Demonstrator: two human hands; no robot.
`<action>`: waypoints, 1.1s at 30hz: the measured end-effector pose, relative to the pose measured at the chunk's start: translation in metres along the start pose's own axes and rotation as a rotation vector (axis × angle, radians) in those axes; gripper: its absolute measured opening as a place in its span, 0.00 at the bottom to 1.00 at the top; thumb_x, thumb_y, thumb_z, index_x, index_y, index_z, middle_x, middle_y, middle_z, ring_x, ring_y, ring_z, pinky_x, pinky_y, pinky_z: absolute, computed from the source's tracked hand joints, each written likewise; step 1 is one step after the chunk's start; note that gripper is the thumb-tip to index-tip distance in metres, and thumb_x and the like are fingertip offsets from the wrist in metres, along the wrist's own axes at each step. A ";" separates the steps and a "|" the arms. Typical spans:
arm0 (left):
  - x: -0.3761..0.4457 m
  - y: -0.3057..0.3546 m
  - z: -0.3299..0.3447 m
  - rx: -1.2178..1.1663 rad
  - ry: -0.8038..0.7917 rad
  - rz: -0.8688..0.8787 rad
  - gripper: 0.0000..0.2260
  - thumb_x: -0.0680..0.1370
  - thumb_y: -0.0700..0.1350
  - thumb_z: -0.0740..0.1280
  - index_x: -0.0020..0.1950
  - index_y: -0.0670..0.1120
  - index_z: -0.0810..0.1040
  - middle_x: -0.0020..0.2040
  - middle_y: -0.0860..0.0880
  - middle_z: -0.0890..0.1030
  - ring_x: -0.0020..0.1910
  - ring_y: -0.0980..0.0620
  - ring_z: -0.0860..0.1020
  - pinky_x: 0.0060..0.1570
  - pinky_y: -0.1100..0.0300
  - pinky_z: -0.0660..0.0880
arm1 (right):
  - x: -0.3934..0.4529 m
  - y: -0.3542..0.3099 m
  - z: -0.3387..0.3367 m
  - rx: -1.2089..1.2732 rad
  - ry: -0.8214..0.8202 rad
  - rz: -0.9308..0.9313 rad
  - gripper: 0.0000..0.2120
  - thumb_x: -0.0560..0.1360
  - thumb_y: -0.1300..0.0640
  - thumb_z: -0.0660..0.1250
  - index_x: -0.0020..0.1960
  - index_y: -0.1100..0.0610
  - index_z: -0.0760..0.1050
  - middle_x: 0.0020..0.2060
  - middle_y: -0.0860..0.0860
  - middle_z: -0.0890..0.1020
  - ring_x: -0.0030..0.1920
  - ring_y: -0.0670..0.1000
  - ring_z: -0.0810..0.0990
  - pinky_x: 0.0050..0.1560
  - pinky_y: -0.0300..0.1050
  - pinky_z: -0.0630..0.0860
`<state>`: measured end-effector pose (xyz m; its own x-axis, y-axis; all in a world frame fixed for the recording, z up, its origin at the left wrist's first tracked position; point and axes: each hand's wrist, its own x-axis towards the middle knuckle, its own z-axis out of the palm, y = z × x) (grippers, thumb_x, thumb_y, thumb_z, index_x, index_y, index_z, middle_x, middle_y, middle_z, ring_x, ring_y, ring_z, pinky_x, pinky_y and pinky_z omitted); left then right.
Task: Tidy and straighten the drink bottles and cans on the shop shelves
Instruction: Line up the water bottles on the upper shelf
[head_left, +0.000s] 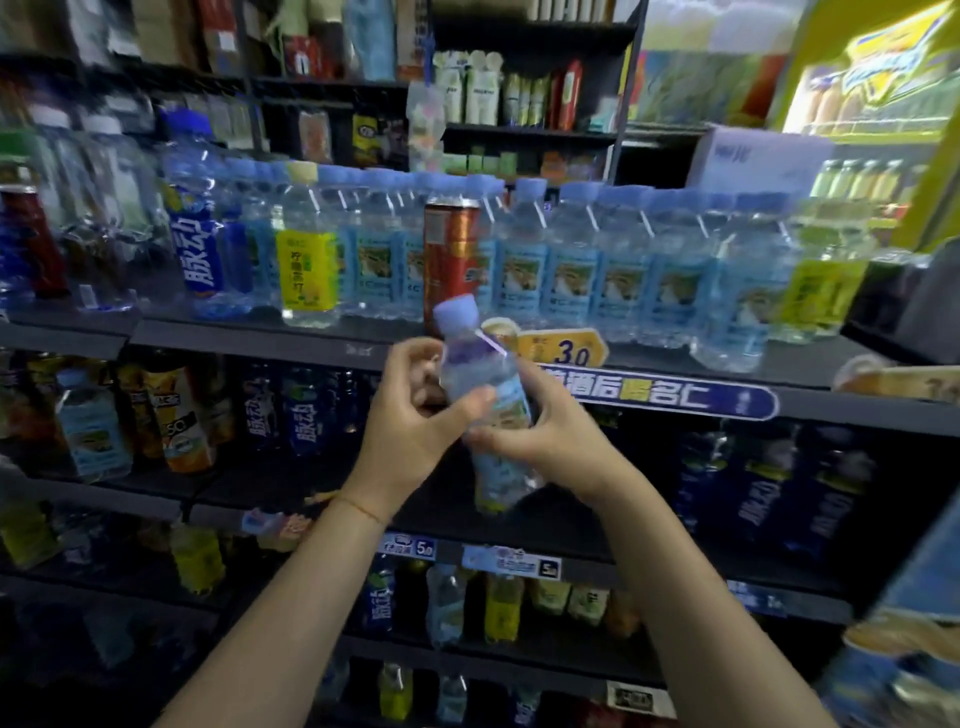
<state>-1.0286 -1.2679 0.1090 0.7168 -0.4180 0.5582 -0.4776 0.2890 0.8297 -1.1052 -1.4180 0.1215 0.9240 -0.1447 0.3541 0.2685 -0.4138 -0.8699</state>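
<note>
I hold a clear water bottle (485, 405) with a blue cap and blue label in front of the shelves, tilted slightly left. My left hand (410, 415) grips its left side with thumb and curled fingers. My right hand (540, 431) wraps around its middle from the right. Behind it on the upper shelf (260, 338) stands a row of matching blue-label bottles (571, 260), a red-orange can (451, 260) among them, and a yellow-label bottle (306, 249) further left.
A tall blue sports-drink bottle (200, 223) stands left of the yellow one. Price tags (563, 348) hang on the shelf edge. Lower shelves hold dark blue bottles (779, 493), orange drinks (176, 415) and yellow bottles (501, 605). A white box (753, 161) sits at upper right.
</note>
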 end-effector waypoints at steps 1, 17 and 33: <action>0.008 0.010 0.016 0.027 -0.019 0.030 0.25 0.65 0.56 0.75 0.57 0.53 0.71 0.54 0.48 0.81 0.49 0.57 0.82 0.46 0.63 0.78 | -0.003 -0.009 -0.016 0.002 0.081 -0.058 0.23 0.71 0.62 0.77 0.63 0.54 0.75 0.54 0.52 0.83 0.53 0.51 0.84 0.54 0.47 0.81; 0.104 0.037 0.190 0.292 0.015 0.066 0.26 0.69 0.55 0.78 0.63 0.48 0.76 0.57 0.53 0.82 0.57 0.53 0.80 0.60 0.47 0.78 | -0.029 -0.015 -0.214 -0.638 0.607 -0.195 0.25 0.75 0.59 0.72 0.68 0.57 0.67 0.57 0.52 0.71 0.53 0.47 0.71 0.52 0.36 0.71; 0.114 0.027 0.226 0.556 -0.070 -0.042 0.34 0.74 0.55 0.74 0.75 0.45 0.65 0.73 0.46 0.71 0.72 0.46 0.68 0.69 0.49 0.68 | -0.003 -0.010 -0.246 -0.722 0.568 0.228 0.33 0.71 0.42 0.74 0.63 0.60 0.64 0.41 0.49 0.75 0.38 0.52 0.77 0.30 0.46 0.69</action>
<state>-1.0749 -1.5022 0.1969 0.7147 -0.4813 0.5076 -0.6587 -0.2191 0.7198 -1.1778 -1.6349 0.2134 0.6115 -0.6280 0.4814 -0.3115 -0.7503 -0.5831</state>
